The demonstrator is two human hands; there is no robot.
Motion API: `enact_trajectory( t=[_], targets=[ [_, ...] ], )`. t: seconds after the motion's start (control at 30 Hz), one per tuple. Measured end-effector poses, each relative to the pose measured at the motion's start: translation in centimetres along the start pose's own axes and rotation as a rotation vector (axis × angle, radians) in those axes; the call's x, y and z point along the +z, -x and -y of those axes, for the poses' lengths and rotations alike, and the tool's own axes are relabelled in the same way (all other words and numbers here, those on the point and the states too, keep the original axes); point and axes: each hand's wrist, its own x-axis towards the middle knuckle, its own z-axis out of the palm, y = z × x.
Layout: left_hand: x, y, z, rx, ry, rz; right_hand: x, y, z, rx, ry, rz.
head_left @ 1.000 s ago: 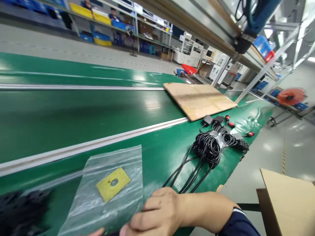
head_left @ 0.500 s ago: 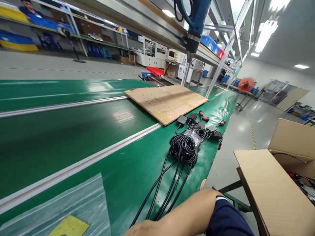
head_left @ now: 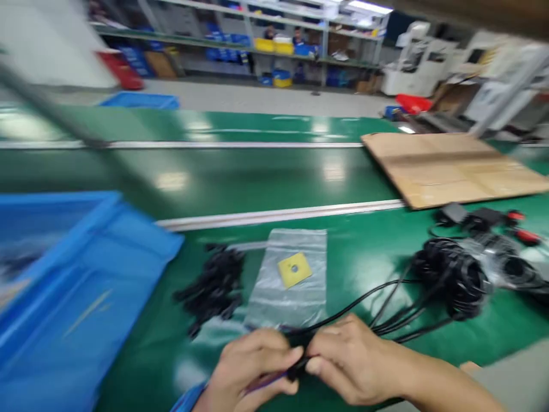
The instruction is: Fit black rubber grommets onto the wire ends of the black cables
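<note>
Both my hands meet low in the middle of the head view. My left hand point(head_left: 253, 366) pinches the end of a black cable, where thin purplish wires run under the fingers. My right hand point(head_left: 355, 357) is closed round the same cable beside it. A small black piece point(head_left: 295, 371) shows between the fingertips, too blurred to name. Several black leads run right to a coiled cable bundle point(head_left: 450, 277) with clear wrap. Beyond my hands lies a clear plastic bag point(head_left: 270, 286) with a yellow square card point(head_left: 295, 269) on it. A pile of small black parts point(head_left: 217, 283) sits left of the bag.
A large blue bin point(head_left: 72, 297) stands at the left on the green bench point(head_left: 364, 252). A flat cardboard sheet point(head_left: 450, 171) lies at the back right. Black boxes and red-tipped connectors point(head_left: 527, 236) lie beside the bundle. Shelving stands across the aisle.
The view has swung left, bringing in the blue bin and the black pile. Earlier only my right arm showed; now both hands are visible together at the cable end.
</note>
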Motion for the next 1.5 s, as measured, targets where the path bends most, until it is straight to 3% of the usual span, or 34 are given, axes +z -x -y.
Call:
enact_trajectory(
  t=[0.1, 0.23, 0.43, 0.53, 0.7, 1.03, 1.17, 1.33, 1.5],
  targets=[
    [0.5, -0.7, 0.3, 0.125, -0.019, -0.03, -0.6, 0.2, 0.0, 0.049, -0.017, 0.069],
    [1.5, -1.0, 1.5, 0.088, 0.044, -0.019, -0.3, 0.1, -0.3, -0.012, -0.038, 0.081],
    [2.3, -0.9, 1.5, 0.103, 0.13, -0.087, -0.1, -0.3, -0.5, -0.024, -0.035, 0.035],
    [2.1, -1.4, 1.4, 0.051, 0.127, -0.129, -0.6, -0.3, -0.6, -0.002, 0.034, 0.001],
    [2.1, -1.7, 1.4, -0.052, 0.178, -0.166, -0.5, 0.2, -0.8, -0.049, 0.169, -0.161],
    [2.2, -1.8, 1.8, -0.103, 0.276, -0.057, 0.4, -0.1, -1.1, -0.074, 0.112, -0.121],
    [2.3, -1.9, 2.1, -0.125, 0.227, -0.084, 0.7, 0.1, -1.5, -0.058, 0.212, -0.151],
    [2.5, -1.9, 1.7, -0.279, 0.396, -0.141, 0.4, 0.1, -1.1, -0.056, 0.417, -0.22],
    [2.4, -1.7, 1.2, -0.305, 0.326, -0.166, 0.3, 0.0, -0.7, -0.084, 0.449, -0.233]
  ],
)
